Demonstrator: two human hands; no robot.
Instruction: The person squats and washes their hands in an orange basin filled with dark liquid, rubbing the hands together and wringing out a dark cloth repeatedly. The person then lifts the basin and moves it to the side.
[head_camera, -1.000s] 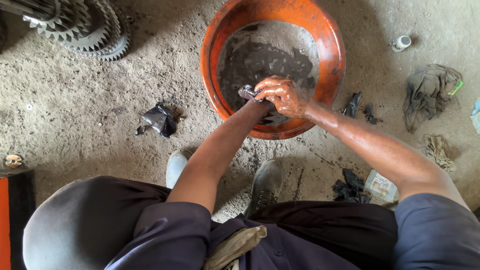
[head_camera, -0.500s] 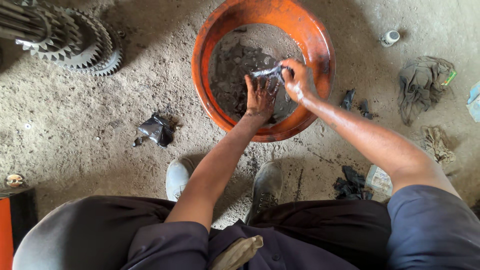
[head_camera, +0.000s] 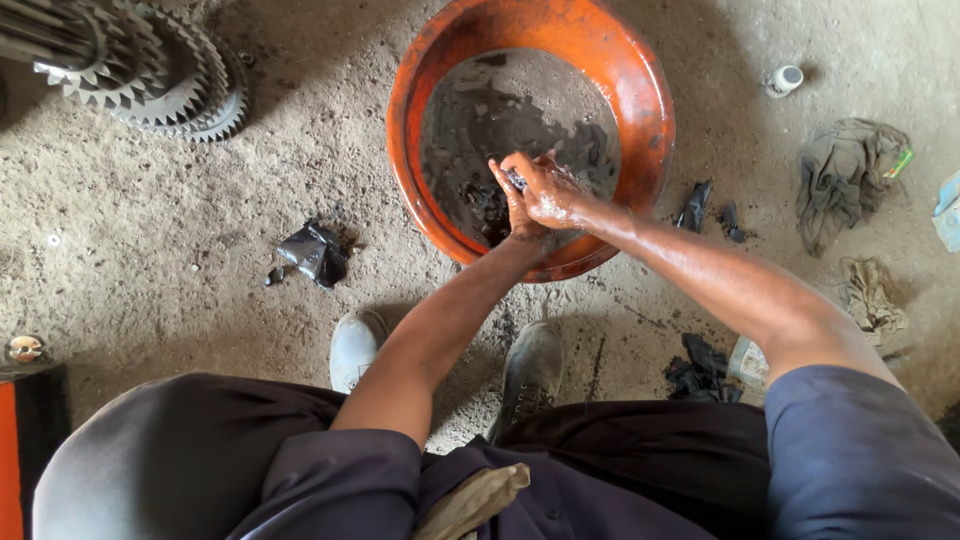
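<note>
An orange round basin (head_camera: 650, 120) stands on the dirt floor, its grey bottom smeared with dark greasy sludge (head_camera: 480, 125). Both my hands meet above its near side. My left hand (head_camera: 513, 212) stands with fingers up, pressed against my right hand (head_camera: 553, 195), which is wet and soapy. Between them sits a small dark metal part (head_camera: 515, 180), only its top edge showing. Both forearms reach forward from my lap.
A stack of toothed gears (head_camera: 150, 70) lies at the far left. A crumpled black plastic scrap (head_camera: 315, 252) lies left of the basin. A small white bottle (head_camera: 785, 80), rags (head_camera: 845, 175) and dark cloth bits (head_camera: 700, 370) lie on the right. My shoes (head_camera: 355, 345) sit near the basin.
My hands, apart half a second ago with the right one holding the metal part over the basin's middle, have come together at its near side. The view has shifted slightly.
</note>
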